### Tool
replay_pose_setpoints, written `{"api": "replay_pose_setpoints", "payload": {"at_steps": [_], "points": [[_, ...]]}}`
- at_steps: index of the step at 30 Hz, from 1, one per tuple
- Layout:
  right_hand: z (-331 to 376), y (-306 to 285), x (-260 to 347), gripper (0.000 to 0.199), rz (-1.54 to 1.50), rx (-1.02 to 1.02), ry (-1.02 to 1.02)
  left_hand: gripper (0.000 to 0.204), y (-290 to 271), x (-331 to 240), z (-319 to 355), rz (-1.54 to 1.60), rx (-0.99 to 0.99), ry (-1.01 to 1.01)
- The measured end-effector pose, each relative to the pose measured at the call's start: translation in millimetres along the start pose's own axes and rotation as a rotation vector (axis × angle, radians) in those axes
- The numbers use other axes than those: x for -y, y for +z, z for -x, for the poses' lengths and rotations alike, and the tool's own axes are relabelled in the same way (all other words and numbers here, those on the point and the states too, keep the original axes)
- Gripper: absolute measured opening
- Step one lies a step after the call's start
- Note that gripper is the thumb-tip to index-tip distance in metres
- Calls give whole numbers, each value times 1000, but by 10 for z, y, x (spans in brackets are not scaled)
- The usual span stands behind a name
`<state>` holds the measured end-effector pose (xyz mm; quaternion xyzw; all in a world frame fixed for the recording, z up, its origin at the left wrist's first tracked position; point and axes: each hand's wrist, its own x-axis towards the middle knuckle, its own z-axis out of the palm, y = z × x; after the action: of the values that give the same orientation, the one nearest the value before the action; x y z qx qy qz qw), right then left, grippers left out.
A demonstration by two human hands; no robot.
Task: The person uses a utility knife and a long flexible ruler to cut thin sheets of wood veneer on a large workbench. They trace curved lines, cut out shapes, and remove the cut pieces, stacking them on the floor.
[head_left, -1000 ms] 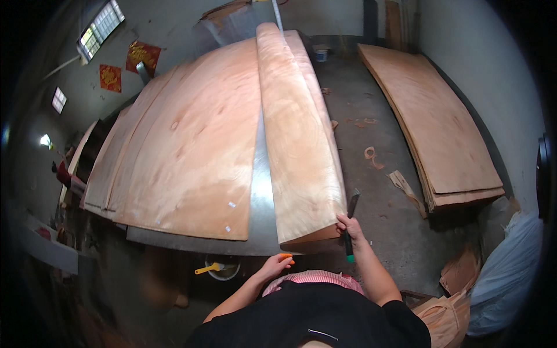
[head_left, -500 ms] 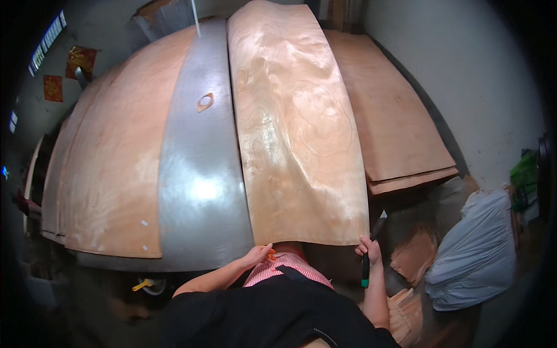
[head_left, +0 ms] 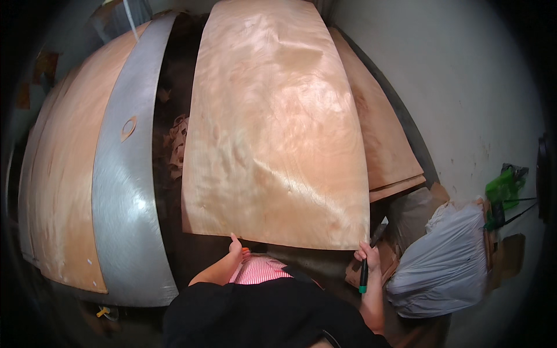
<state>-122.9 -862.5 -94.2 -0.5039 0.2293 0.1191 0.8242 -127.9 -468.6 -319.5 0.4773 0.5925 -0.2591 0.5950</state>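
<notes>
Grey metal table (head_left: 125, 232) bears veneer sheet (head_left: 275, 127).

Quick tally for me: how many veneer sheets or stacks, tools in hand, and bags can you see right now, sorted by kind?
Veneer sheets or stacks: 3 (held sheet, stack on the floor at right, stack on the metal table at left)
Hand tools: 1 (dark tool with green end)
Grey bags: 1
Total: 5

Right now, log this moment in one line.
left hand: on veneer sheet edge | right hand: grips sheet corner, holds knife | beside: metal table
</notes>
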Motion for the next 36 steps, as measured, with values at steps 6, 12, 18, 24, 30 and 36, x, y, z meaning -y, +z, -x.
{"api": "replay_pose_setpoints", "payload": {"at_steps": [6, 12, 18, 24, 30, 36], "points": [[-120, -152, -128, 5, 77, -13, -27, 83, 2, -22, -666, 150, -89, -13], [-301, -634, -135, 12, 133, 5, -57, 73, 107, 169, -937, 709, 373, 40], [-208, -526, -242, 10, 269, -10, -59, 48, -258, 469, -1367, 1023, 155, 221], [-349, -754, -316, 11, 452, -13, -118, 18, -619, 512, -1450, 1141, 60, 153], [-269, -607, -247, 7, 629, -112, -197, 11, -555, 445, -1109, 1247, 36, 287], [-101, -261, 6, 13, 868, -180, -284, 6, -661, 424, -848, 1231, -21, 428]]}}
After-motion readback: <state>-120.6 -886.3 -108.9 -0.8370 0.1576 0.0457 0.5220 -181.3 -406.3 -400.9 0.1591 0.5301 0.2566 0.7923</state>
